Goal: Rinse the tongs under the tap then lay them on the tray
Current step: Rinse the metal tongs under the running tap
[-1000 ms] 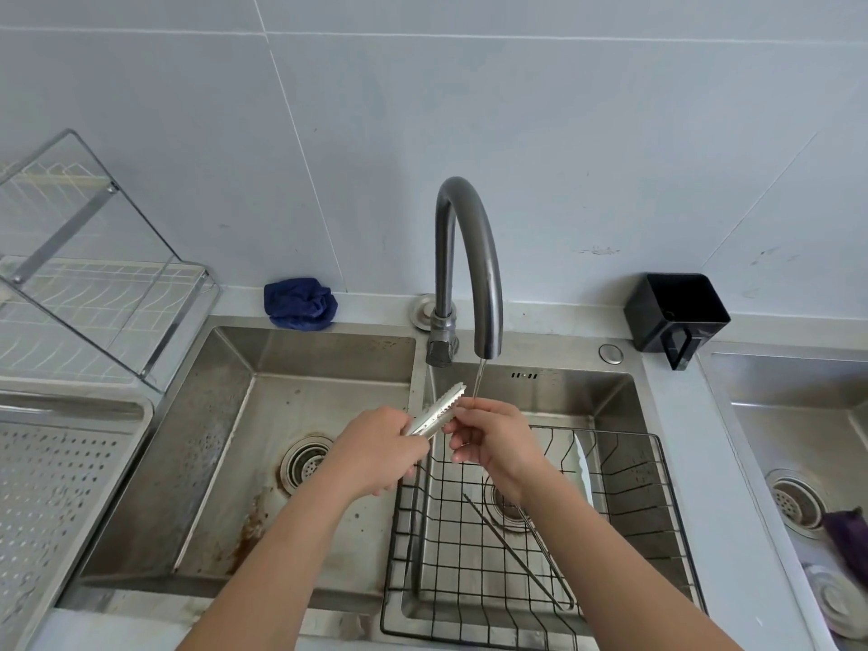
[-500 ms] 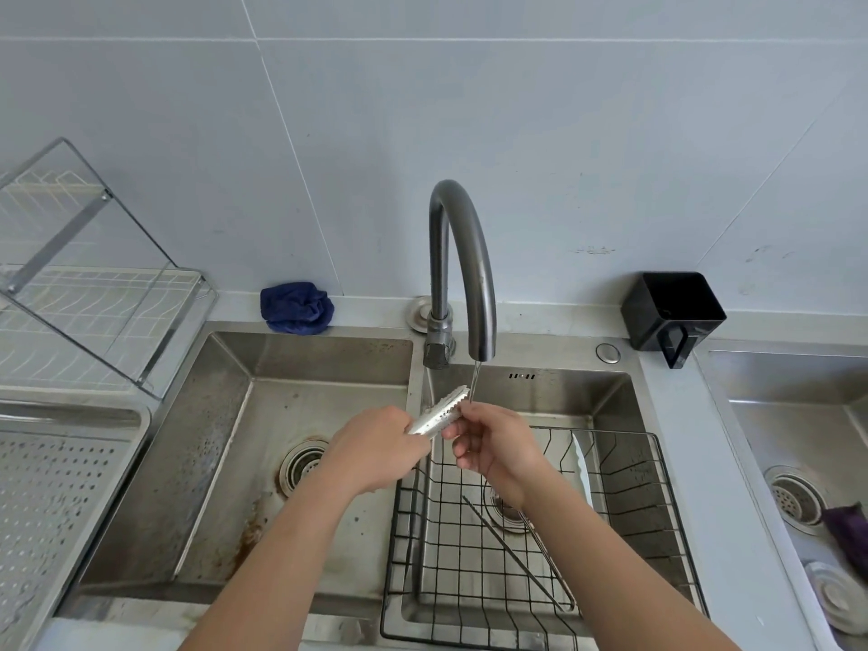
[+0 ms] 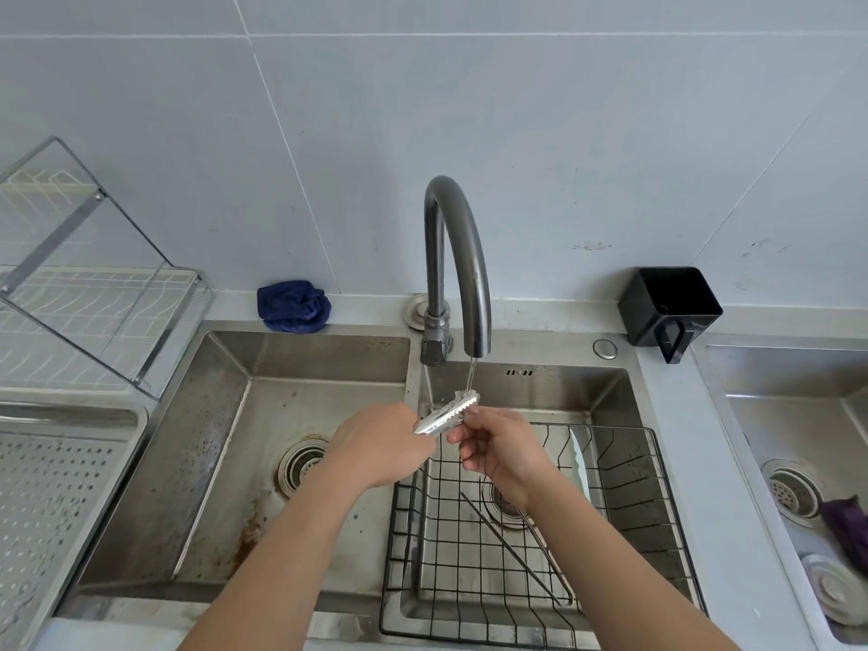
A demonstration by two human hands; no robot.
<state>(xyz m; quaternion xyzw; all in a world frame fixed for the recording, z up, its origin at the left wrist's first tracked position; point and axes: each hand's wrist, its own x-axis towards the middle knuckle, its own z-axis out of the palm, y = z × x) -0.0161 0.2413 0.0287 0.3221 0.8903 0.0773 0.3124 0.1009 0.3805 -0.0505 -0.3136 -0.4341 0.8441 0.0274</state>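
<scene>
- 1 pair of tongs (image 3: 448, 413), 1 tap (image 3: 458, 256) and 1 perforated tray (image 3: 70, 415) are counted; 2 hands are in view.
- 3 steel basins are seen: 1 left of the tap, 1 straight below its spout, and 1 far to its right.
- 1 wire basket (image 3: 667, 486) is set in the basin below the spout, and 2 thin metal rods (image 3: 512, 552) lie in it.
- 1 blue cloth (image 3: 293, 305) lies on the ledge left of the tap, and 1 black cup (image 3: 669, 307) stands on the ledge to its right.
- 1 purple cloth (image 3: 845, 528) lies in the basin far right of the tap.
- 1 rack (image 3: 94, 298) stands far left of the tap, with the tray in front of it.
- The tongs are held in the air just below the spout, above the basket's back edge.
- Their long axis is slanted, from the near left up to the far right.
- The toothed tip is pointed up and right, and is struck by 1 thin stream (image 3: 471, 375) from the spout.
- The 2 arms of the tongs are pressed together.
- The handle end is gripped by the left hand (image 3: 380, 444), with fingers clenched round it.
- The toothed end is held by the right hand (image 3: 498, 446), with curled fingers closed on it from below.
- The tray is well apart from the tongs, far left of the tap.
</scene>
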